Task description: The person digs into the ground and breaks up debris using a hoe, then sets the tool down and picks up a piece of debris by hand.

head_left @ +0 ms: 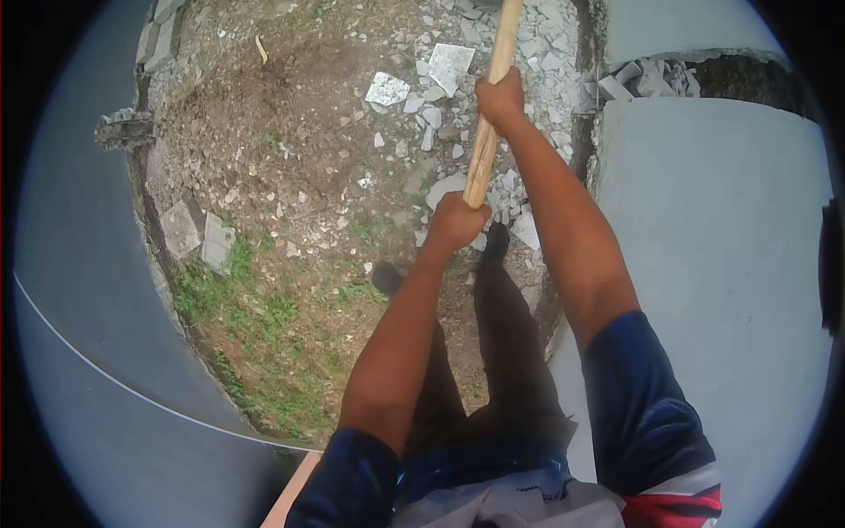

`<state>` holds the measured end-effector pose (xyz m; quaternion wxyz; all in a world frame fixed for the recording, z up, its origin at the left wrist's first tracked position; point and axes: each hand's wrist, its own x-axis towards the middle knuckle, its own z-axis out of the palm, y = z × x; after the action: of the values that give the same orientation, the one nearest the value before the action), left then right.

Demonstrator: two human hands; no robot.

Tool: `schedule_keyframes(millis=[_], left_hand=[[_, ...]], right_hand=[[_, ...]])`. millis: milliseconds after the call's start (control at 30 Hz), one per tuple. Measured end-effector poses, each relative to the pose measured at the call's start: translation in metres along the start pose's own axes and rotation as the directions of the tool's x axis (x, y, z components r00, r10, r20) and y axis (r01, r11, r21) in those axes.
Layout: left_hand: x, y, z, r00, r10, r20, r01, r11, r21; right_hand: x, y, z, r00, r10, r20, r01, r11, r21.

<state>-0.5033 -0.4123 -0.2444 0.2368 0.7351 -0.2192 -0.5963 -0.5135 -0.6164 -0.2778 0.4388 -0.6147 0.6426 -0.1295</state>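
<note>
Both of your arms reach straight out and down in front of you, bare from the dark blue sleeves on. Pale, smooth concrete slabs (pixel 722 229) flank a strip of brown dirt (pixel 290 167), rough and crumbly, with tufts of green grass (pixel 264 317) along its near left edge. Beyond your hands lies a spread of grey rubble (pixel 519 62), angular broken chips, and among them two flat, light tile pieces (pixel 451 63).

The wooden handle (pixel 489 106) is a long, round, pale tan shaft, worn smooth; it slants up and away over the rubble until it leaves the top of the view, so its head cannot be seen. Your right hand (pixel 502 99) has a closed grip on it farther up, fingers wrapped fully round. Your left hand (pixel 456 222) grips the near butt end, fist shut tight, directly above your dark shoes at the edge of the dirt.
</note>
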Motion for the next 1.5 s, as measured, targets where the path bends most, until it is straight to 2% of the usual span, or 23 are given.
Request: schedule_keyframes(millis=[67, 100, 133, 200, 267, 300, 333, 467, 533, 600, 633, 700, 733, 800, 900, 967, 1000, 1033, 1100, 1167, 1233, 1333, 1500], left_hand=[[-0.028, -0.054, 0.042, 0.979, -0.203, -0.018, 0.200, 0.975, -0.093], [-0.049, -0.095, 0.061, 0.988, -0.111, -0.112, 0.109, 0.994, -0.024], [-0.082, -0.115, 0.072, 0.982, -0.190, -0.021, 0.181, 0.961, -0.208], [-0.156, -0.122, 0.077, 0.971, -0.238, 0.032, 0.238, 0.934, -0.265], [-0.210, -0.147, 0.096, 0.931, -0.351, 0.100, 0.364, 0.884, -0.292], [-0.235, -0.146, 0.099, 0.934, -0.343, 0.102, 0.357, 0.911, -0.208], [-0.264, -0.160, 0.115, 0.923, -0.357, 0.140, 0.378, 0.909, -0.175], [-0.312, -0.193, 0.175, 0.937, -0.321, 0.142, 0.339, 0.931, -0.132], [-0.288, -0.177, 0.173, 0.962, -0.227, 0.150, 0.246, 0.962, -0.118], [-0.235, -0.135, 0.156, 0.971, -0.164, 0.174, 0.182, 0.979, -0.091], [-0.203, -0.103, 0.142, 0.968, -0.158, 0.198, 0.174, 0.982, -0.071], [-0.140, -0.033, 0.119, 0.989, 0.148, 0.005, -0.145, 0.977, -0.158], [-0.092, -0.037, 0.134, 0.957, 0.283, -0.061, -0.288, 0.951, -0.107], [-0.037, 0.029, 0.103, 0.963, 0.263, -0.064, -0.268, 0.960, -0.086], [0.007, 0.044, 0.098, 0.988, 0.149, -0.032, -0.151, 0.985, -0.085], [-0.001, 0.017, 0.116, 1.000, 0.002, -0.002, -0.002, 0.999, -0.045], [-0.040, 0.006, 0.125, 0.984, -0.130, 0.123, 0.142, 0.986, -0.091], [-0.084, -0.004, 0.129, 0.994, -0.082, -0.075, 0.082, 0.997, 0.002], [-0.166, -0.043, 0.144, 0.978, -0.149, 0.149, 0.139, 0.987, 0.078], [-0.258, -0.094, 0.189, 0.950, -0.283, 0.132, 0.274, 0.958, 0.083], [-0.310, -0.131, 0.226, 0.998, 0.039, -0.040, -0.040, 0.999, -0.031], [-0.275, -0.065, 0.199, 0.959, -0.250, 0.132, 0.246, 0.968, 0.040], [-0.108, 0.033, 0.177, 0.978, 0.207, -0.031, -0.209, 0.976, -0.057]], right_hand=[[-0.019, 0.051, 0.032, 0.959, 0.185, 0.214, -0.183, 0.983, -0.027], [-0.054, 0.064, 0.041, 0.959, 0.204, 0.196, -0.185, 0.977, -0.110], [-0.094, 0.072, 0.042, 0.946, 0.216, 0.241, -0.189, 0.973, -0.129], [-0.171, 0.081, 0.032, 0.943, 0.208, 0.260, -0.166, 0.970, -0.176], [-0.228, 0.113, 0.029, 0.881, 0.309, 0.360, -0.309, 0.949, -0.059], [-0.262, 0.112, 0.019, 0.920, 0.250, 0.302, -0.247, 0.968, -0.050], [-0.288, 0.133, 0.015, 0.865, 0.340, 0.370, -0.396, 0.914, 0.084], [-0.333, 0.109, -0.049, 0.841, 0.378, 0.387, -0.463, 0.873, 0.154], [-0.317, 0.090, -0.074, 0.880, 0.313, 0.357, -0.412, 0.876, 0.249], [-0.277, 0.091, -0.085, 0.968, 0.102, 0.227, -0.176, 0.926, 0.335], [-0.250, 0.041, -0.107, 0.948, 0.191, 0.253, -0.267, 0.912, 0.312], [-0.187, 0.006, -0.126, 0.994, 0.001, 0.111, -0.041, 0.931, 0.363], [-0.150, -0.005, -0.132, 0.996, -0.091, 0.004, 0.087, 0.961, 0.261], [-0.070, -0.019, -0.136, 0.959, -0.239, -0.151, 0.252, 0.964, 0.078], [0.001, -0.019, -0.123, 0.990, -0.096, -0.101, 0.122, 0.948, 0.294], [0.004, 0.049, -0.099, 0.994, 0.087, 0.063, -0.098, 0.976, 0.195], [-0.021, 0.089, -0.088, 0.967, 0.200, 0.159, -0.222, 0.966, 0.134], [-0.051, 0.129, -0.079, 0.931, 0.291, 0.220, -0.338, 0.915, 0.222], [-0.157, 0.116, -0.113, 0.876, 0.369, 0.311, -0.469, 0.803, 0.368], [-0.249, 0.117, -0.147, 0.775, 0.494, 0.394, -0.617, 0.726, 0.304], [-0.282, 0.101, -0.169, 0.822, 0.446, 0.355, -0.556, 0.762, 0.330], [-0.263, 0.102, -0.182, 0.821, 0.405, 0.404, -0.558, 0.718, 0.415], [-0.126, 0.012, -0.213, 0.996, -0.041, 0.074, 0.001, 0.880, 0.475]])
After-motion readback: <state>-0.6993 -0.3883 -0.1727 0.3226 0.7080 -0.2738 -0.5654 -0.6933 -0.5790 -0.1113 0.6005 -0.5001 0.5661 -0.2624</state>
